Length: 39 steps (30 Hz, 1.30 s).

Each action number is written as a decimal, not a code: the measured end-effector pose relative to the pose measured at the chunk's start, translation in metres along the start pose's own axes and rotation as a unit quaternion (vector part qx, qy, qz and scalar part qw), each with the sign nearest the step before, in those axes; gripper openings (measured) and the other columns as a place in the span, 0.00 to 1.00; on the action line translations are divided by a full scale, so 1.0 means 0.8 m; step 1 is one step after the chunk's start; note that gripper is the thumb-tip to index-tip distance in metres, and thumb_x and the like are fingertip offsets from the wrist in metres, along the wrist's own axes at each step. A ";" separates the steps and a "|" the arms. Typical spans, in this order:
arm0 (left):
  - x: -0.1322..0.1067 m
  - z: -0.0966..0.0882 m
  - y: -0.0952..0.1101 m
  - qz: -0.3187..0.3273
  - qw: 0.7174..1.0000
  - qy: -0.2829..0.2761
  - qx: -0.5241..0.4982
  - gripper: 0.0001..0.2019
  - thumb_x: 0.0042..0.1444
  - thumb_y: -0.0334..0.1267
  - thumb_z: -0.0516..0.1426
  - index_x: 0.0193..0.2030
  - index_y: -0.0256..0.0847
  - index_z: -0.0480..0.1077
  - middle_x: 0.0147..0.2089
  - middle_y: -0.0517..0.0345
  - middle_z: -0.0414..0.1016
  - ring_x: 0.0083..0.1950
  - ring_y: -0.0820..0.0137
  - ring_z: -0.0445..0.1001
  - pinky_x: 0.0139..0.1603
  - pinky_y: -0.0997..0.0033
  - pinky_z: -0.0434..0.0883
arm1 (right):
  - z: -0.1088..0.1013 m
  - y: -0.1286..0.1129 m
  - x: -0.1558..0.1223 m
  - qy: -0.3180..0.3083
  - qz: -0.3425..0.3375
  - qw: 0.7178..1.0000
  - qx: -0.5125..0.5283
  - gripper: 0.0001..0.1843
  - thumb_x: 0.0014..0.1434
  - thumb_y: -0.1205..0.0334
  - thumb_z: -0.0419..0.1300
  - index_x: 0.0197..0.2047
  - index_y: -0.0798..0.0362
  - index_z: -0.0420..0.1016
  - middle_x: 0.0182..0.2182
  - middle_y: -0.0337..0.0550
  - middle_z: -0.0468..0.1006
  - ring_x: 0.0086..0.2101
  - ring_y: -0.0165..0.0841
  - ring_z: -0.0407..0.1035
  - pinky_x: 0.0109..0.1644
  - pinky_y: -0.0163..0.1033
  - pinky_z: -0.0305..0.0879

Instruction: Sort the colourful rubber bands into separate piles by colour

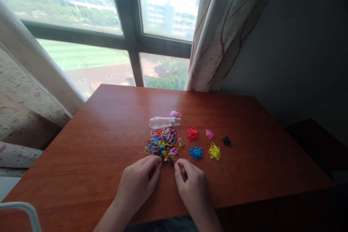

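Apparently, colour-sorting is underway: thin, multicoloured, rubbery-looking loops (165, 138) are heaped at twelve o'clock from the left hand (140, 177) and right hand (191, 182), both pinched closed, contents unclear; single-colour separation is called for.

Strong daylight is entering through the window (133, 38), bleaching its upper panes nearly white. Pale glare is lying across the far left of the wooden desk (130, 99); the clear plastic bottle (160, 123) is catching faint highlights. The right-hand wall (296, 50) is sitting in deep shadow. Wide-angle stretch is splaying the desk's sides. Haze is softening the outdoor view; fine outlines in the multicoloured loop pile (165, 140) are blurring.
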<state>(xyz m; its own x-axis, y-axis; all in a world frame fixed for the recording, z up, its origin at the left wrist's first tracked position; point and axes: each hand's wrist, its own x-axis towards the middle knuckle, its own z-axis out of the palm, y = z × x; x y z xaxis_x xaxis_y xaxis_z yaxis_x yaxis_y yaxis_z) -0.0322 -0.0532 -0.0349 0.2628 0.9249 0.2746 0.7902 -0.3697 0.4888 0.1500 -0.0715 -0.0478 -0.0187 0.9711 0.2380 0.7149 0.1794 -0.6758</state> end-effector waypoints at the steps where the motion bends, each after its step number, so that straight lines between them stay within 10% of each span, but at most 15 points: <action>1: 0.000 0.000 -0.001 0.001 1.000 0.002 -0.002 0.07 0.62 0.35 0.53 0.40 0.45 0.72 0.37 0.62 0.81 0.36 0.69 0.80 0.35 0.73 0.71 | 0.000 0.000 -0.001 -0.005 0.000 1.000 -0.013 0.11 0.64 0.64 0.51 0.33 0.50 0.72 0.23 0.36 0.74 0.24 0.30 0.68 0.31 0.34 0.53; 11: -0.003 0.003 -0.004 0.007 1.000 -0.003 -0.015 0.07 0.62 0.34 0.52 0.40 0.45 0.72 0.38 0.62 0.81 0.36 0.69 0.80 0.36 0.73 0.71 | -0.024 -0.008 0.002 -0.108 0.038 0.992 -0.047 0.08 0.58 0.68 0.54 0.27 0.50 0.68 0.19 0.33 0.69 0.21 0.28 0.63 0.27 0.35 0.44; 19: -0.003 0.001 -0.003 0.007 1.000 -0.003 -0.010 0.07 0.62 0.35 0.53 0.41 0.45 0.72 0.38 0.62 0.81 0.36 0.69 0.80 0.36 0.73 0.71 | -0.031 0.007 -0.003 -0.052 0.053 0.993 0.092 0.13 0.65 0.58 0.52 0.30 0.52 0.72 0.19 0.33 0.66 0.21 0.27 0.62 0.26 0.30 0.53; 28: -0.002 0.002 -0.004 0.012 1.000 0.004 -0.004 0.07 0.62 0.35 0.52 0.39 0.45 0.72 0.37 0.63 0.81 0.35 0.69 0.80 0.34 0.74 0.71 | -0.110 0.115 0.022 0.148 0.129 0.979 -0.058 0.19 0.61 0.45 0.55 0.37 0.52 0.77 0.25 0.41 0.76 0.26 0.34 0.70 0.31 0.34 0.62; 39: -0.003 0.004 -0.007 0.013 1.000 -0.003 0.001 0.07 0.62 0.36 0.53 0.40 0.46 0.72 0.38 0.63 0.81 0.36 0.69 0.80 0.35 0.74 0.72 | -0.137 0.180 0.053 0.178 0.156 0.961 -0.144 0.22 0.59 0.44 0.53 0.38 0.52 0.79 0.27 0.45 0.79 0.29 0.39 0.73 0.33 0.38 0.61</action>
<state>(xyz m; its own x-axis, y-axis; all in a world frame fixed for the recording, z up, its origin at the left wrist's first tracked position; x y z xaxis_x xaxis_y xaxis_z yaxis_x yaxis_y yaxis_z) -0.0358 -0.0529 -0.0408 0.2874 0.9152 0.2824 0.7841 -0.3942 0.4794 0.3289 -0.0218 -0.0585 0.4319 0.8457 0.3134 0.8119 -0.2133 -0.5435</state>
